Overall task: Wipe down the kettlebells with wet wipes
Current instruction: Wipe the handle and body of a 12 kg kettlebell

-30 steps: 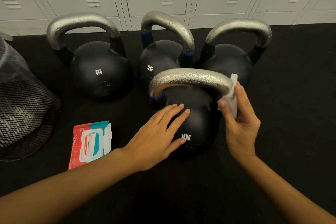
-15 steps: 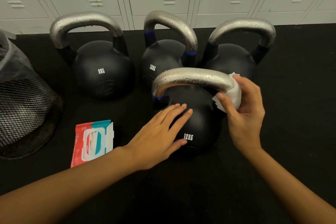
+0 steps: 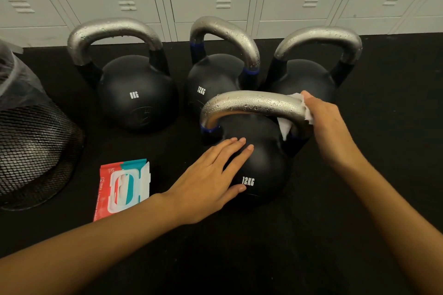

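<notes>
At the right end of the nearest kettlebell's handle (image 3: pixel 254 103), my right hand (image 3: pixel 328 124) is curled around the bar with a wet wipe (image 3: pixel 286 127) clamped between palm and metal; a flap of the wipe hangs down inside the loop, and another bit pokes out above my knuckles. That kettlebell (image 3: pixel 261 165), marked 12KG, sits on the black floor (image 3: pixel 359 199) nearer to me than the other three. Its handle runs left to right across my view, so the whole unwiped stretch, beaded with droplets, lies to the left of my grip. I judge the coming stroke is a slide leftward along the arch, toward the blue band at the far-left foot of the handle.

My left hand (image 3: pixel 211 179) lies flat on the near left of the black ball, fingers straight and together, pressing to steady it, holding nothing. It is the nearer hand to the left end of the handle, but it carries no wipe. My right wrist comes in from the near right, forearm angled up toward the bar.

On the floor to the left lies the pack of wipes (image 3: pixel 122 189), lid flipped open, beside a mesh bin (image 3: pixel 33 151).
</notes>
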Demonstrator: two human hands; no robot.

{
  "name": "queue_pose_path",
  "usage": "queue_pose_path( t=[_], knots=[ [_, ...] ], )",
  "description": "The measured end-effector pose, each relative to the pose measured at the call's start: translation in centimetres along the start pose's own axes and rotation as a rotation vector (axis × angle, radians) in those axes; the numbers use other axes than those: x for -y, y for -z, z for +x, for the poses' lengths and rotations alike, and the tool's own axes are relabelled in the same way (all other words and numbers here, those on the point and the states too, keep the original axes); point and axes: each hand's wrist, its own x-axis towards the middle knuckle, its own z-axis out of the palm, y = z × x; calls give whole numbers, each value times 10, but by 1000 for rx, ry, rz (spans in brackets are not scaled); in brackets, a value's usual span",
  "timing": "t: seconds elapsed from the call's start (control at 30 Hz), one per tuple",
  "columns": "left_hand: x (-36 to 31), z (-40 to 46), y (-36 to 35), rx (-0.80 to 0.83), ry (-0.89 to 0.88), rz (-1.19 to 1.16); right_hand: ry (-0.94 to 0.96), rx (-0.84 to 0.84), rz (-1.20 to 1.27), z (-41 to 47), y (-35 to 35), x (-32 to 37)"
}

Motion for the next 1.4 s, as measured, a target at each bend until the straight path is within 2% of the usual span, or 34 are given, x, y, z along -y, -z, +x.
queue_pose_path(
  t=[0.1, 0.17, 0.33, 0.47, 0.57, 0.63, 0.73, 0.8, 0.87, 0.97, 1.1, 1.23, 1.3, 1.4],
  knots=[
    [0, 0, 1, 7, -7, -18, -211, 95, 255, 6, 5, -8],
    [0, -1, 2, 16, -6, -30, -262, 198, 266, 8, 6, -1],
    [1, -1, 4, 24, -13, -29, -352, 391, 4, 26, 8, 35],
    [0, -1, 3, 22, -6, -23, -258, 445, -300, 38, 0, 56],
    [1, -1, 4, 21, -2, 14, -196, 538, -402, 41, -2, 66],
    [1, 0, 5, 14, -5, 37, -230, 570, -311, 40, 3, 63],
    [1, 0, 4, 6, -18, 60, -346, 475, 43, 33, 14, 36],
    [1, -1, 4, 8, -24, 62, -333, 496, 253, 26, 18, 16],
    [1, -1, 5, 16, -28, 54, -329, 544, 310, 21, 19, 7],
    [0, -1, 5, 26, -30, 41, -313, 583, 147, 24, 16, 21],
    [1, -1, 7, 30, -24, 46, -393, 554, -150, 37, 12, 45],
    [0, 0, 8, 42, -27, 49, -221, 570, -464, 40, 0, 71],
    [-1, 0, 7, 37, -25, 72, -165, 598, -506, 39, -2, 75],
    [0, 0, 6, 32, -32, 97, -84, 565, -423, 31, 3, 64]
  ],
)
